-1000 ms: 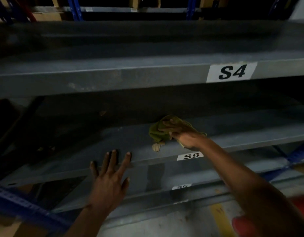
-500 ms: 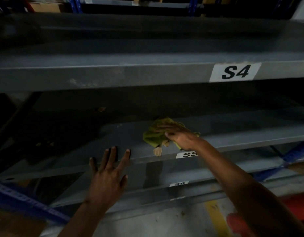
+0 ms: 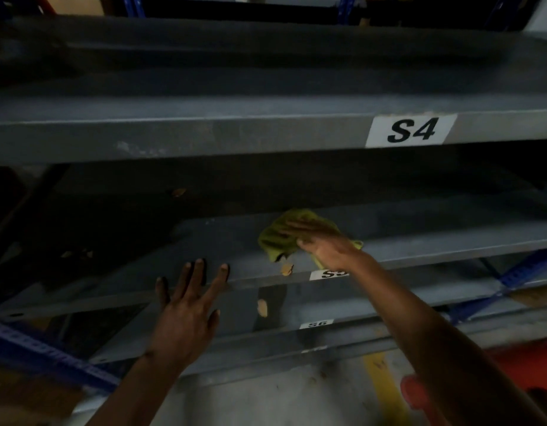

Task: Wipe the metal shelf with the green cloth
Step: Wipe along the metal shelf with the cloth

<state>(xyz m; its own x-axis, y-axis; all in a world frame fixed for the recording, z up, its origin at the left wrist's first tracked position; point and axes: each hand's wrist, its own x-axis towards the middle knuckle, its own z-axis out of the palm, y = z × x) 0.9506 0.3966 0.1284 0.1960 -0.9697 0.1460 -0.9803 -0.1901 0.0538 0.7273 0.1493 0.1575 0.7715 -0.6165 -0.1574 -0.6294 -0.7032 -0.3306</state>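
Note:
A crumpled green cloth [image 3: 278, 238] lies on the grey metal shelf [image 3: 435, 238] labelled S5, near its front edge. My right hand [image 3: 324, 244] presses down on the cloth, fingers stretched over it. My left hand [image 3: 186, 312] rests flat with spread fingers against the front lip of the same shelf, left of the cloth and holding nothing. A small tan scrap [image 3: 287, 269] sits at the shelf edge below the cloth, and another tan scrap [image 3: 262, 308] is in the air below the lip.
The S4 shelf [image 3: 204, 133] overhangs above, leaving a low dark gap. The S6 shelf [image 3: 318, 325] sits beneath. Blue rack beams [image 3: 524, 269] flank right and lower left. Debris [image 3: 78, 253] lies on the shelf's dark left part. A red object [image 3: 419, 392] stands on the floor.
My right hand has pushed the cloth slightly left along the shelf. A tan scrap has dropped off the front edge. My left hand has kept its place on the lip.

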